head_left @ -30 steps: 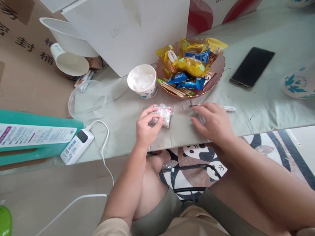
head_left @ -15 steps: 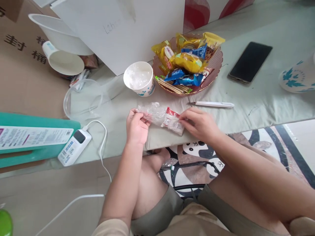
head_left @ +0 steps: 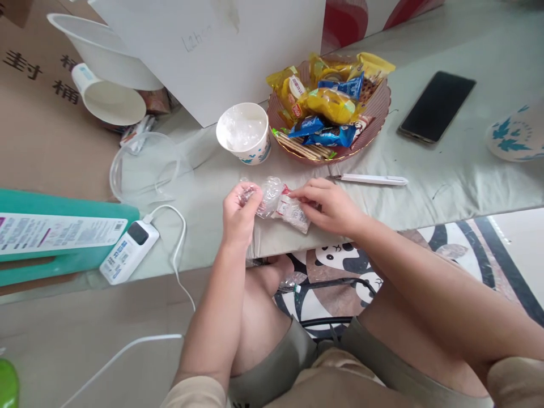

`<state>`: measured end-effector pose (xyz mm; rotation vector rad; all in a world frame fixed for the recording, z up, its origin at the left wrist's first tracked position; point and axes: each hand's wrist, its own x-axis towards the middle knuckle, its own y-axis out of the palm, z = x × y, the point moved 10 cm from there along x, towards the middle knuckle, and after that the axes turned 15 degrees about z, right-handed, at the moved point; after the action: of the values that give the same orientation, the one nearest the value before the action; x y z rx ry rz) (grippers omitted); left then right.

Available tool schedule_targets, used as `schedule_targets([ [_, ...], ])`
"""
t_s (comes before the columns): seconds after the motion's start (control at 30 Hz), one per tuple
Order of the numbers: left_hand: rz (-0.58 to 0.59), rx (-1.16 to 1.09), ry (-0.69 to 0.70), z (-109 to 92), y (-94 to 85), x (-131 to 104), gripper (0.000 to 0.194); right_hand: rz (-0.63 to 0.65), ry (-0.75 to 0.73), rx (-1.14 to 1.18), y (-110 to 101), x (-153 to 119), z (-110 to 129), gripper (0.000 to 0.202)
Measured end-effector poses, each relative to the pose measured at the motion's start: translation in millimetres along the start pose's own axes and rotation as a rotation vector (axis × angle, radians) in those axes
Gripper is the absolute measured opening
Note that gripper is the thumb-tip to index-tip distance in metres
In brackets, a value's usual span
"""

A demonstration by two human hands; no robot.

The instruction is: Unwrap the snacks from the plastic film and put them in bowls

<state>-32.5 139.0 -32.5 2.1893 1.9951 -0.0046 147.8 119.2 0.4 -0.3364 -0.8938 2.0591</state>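
Note:
Crumpled clear plastic wrap (head_left: 270, 198) is bunched in the curled fingers of my left hand (head_left: 241, 211), and part of it sticks out to the right. Beside it, at the table's front edge, is a small clear wrapper with red and white print (head_left: 293, 213). My right hand (head_left: 327, 205) pinches the upper right of this printed wrapper; the fingertips partly cover its red end. Behind my hands stands a paper cup (head_left: 243, 135) with clear plastic inside. A white craft knife (head_left: 374, 179) lies to the right of my right hand.
A pink bowl (head_left: 385, 122) of wrapped snacks stands beside the paper cup. To the right lie a phone (head_left: 437, 107) and a leaf-patterned cup (head_left: 516, 135). On the left are a clear plastic tub (head_left: 123, 175), a power bank (head_left: 130, 252) with a white cable, and a green jug (head_left: 63, 198).
My left hand has closed further around the clear wrap, bunching it up. My right hand has moved left along the printed wrapper, nearer my left hand. The view has shifted slightly.

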Motion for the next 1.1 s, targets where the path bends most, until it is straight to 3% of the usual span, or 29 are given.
schedule_targets([
  [0.17,-0.196,-0.092,0.051,-6,-34.2,1,0.015,-0.134,0.025,-0.003,-22,-15,-8,0.018],
  [0.27,-0.205,-0.12,0.008,-4,-41.5,0,0.014,-0.249,0.015,0.002,-36,-25,-9,0.017],
  [0.33,-0.106,-0.135,-0.046,0,-30.0,2,0.02,-0.246,-0.02,0.0,-34,-23,-4,0.023],
  [0.47,0.16,-0.105,-0.114,6,9.7,1,0.038,-0.034,-0.028,-0.001,-5,-3,4,0.036],
  [0.57,0.198,0.0,-0.11,10,18.7,1,0.034,-0.005,0.021,-0.004,2,3,2,0.03],
  [0.87,-0.177,0.021,0.032,-1,-29.3,5,0.017,-0.272,0.038,0.134,-34,-26,-7,0.016],
  [1.0,-0.278,0.14,0.017,-1,-50.5,6,0.014,-0.336,0.213,0.132,-51,-46,-32,0.014],
  [1.1,-0.355,0.36,0.047,-8,-66.6,2,0.01,-0.364,0.363,-0.006,-65,-61,-47,0.014],
])
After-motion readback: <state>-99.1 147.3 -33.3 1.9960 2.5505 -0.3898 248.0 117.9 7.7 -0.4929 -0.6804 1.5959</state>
